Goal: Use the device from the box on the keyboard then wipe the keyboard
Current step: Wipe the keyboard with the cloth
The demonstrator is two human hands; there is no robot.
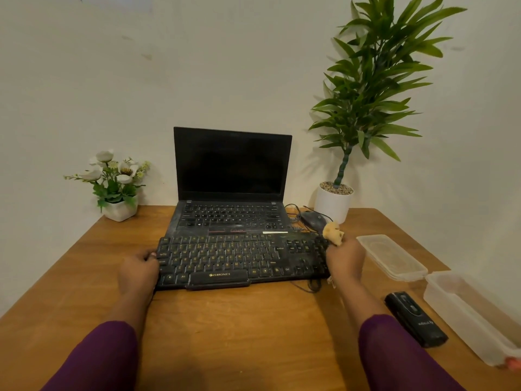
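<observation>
A black keyboard with yellow letters lies on the wooden table, in front of an open laptop. My left hand grips the keyboard's left end. My right hand is at the keyboard's right end and holds a crumpled yellow cloth above the number keys. A black device lies on the table to the right, beside the open clear plastic box. The box's lid lies behind it.
A black mouse with its cable sits right of the laptop. A tall potted plant stands at the back right, and a small white flower pot at the back left. The table's right edge runs close to the box.
</observation>
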